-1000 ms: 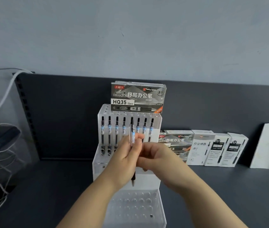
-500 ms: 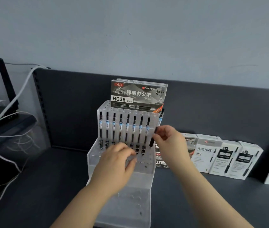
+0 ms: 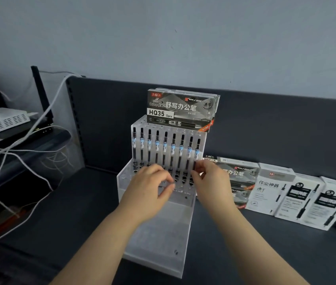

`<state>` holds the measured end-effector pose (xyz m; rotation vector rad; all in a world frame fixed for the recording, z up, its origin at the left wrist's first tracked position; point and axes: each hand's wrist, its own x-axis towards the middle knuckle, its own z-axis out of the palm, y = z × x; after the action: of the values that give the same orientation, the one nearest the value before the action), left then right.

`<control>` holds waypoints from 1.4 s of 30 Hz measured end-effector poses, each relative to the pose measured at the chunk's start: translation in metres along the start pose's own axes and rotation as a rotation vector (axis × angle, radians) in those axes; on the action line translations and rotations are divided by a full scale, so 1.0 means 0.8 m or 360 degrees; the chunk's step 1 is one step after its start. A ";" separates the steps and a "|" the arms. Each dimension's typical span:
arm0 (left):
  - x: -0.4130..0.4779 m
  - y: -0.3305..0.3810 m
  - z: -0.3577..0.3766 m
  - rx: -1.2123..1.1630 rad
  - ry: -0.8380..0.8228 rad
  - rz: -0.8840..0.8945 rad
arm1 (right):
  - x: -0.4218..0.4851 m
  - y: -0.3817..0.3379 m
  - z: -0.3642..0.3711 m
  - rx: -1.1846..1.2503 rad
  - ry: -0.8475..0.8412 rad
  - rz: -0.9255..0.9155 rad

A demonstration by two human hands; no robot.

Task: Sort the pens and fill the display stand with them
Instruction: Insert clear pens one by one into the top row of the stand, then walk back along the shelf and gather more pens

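**Fingers of right hand on end pen: seating axis vertical**

Nearest me, at 6 o'clock of both hands, the display stand steps down in clear tiers whose holes show no pens. Above that, my left hand hovers over the middle tier with its fingers loosely curled and nothing visible in them. At its 3 o'clock, the right hand pinches the lower barrel of the end pen between thumb and forefingers. That pen stands upright, long axis running 6 to 12 o'clock, last at the 3 o'clock end of the back row of pens. Its tip is hidden behind the fingertips, so I cannot tell whether it is fully seated. I judge the coming move to be a straight push toward 6 o'clock along the barrel, and the right hand is the nearer. Farther back, at 12 o'clock, an HQ35 box rests on the stand's top.
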<state>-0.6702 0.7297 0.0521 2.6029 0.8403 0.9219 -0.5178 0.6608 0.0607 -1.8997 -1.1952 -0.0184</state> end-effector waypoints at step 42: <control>-0.159 0.688 0.319 0.0131 -0.1237 0.1046 | -0.491 0.385 -0.597 -0.1075 0.0092 0.0981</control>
<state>-0.3476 0.2015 0.0195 2.9667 -0.1924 -0.0826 -0.3090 0.0064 -0.0111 -2.7718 -0.5413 -0.1588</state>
